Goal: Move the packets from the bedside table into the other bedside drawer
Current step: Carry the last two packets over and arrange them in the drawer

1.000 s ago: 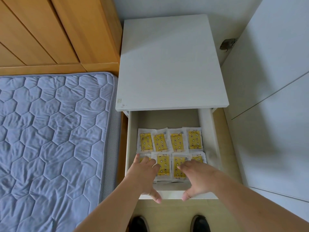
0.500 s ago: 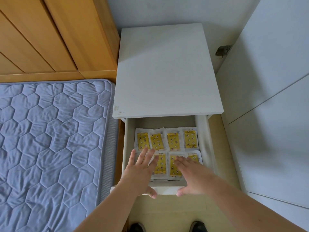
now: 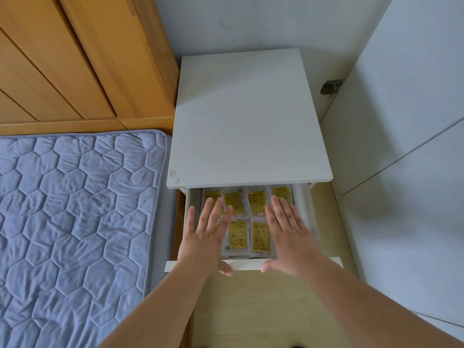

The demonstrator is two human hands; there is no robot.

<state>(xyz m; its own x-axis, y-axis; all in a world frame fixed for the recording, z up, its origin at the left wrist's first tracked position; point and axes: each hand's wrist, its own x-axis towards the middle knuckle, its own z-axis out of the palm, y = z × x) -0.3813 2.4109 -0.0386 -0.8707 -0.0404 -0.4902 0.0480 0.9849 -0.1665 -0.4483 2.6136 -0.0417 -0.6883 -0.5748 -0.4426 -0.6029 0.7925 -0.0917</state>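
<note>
Now, left hand: left hand is flat with fingers spread, over the left side of the drawer, thumb at its front panel.
Right hand: right hand likewise flat, fingers straight, thumb at the front.
Packets: yellow packets lie in rows inside the partly open drawer.
Bedside table: white top overhangs the back row.
Bed: quilted blue mattress just left.

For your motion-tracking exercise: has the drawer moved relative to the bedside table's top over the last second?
Yes. The drawer has slid inward under the bedside table top; the top's front edge now hides the bare strip once visible behind the back row of packets.
</note>
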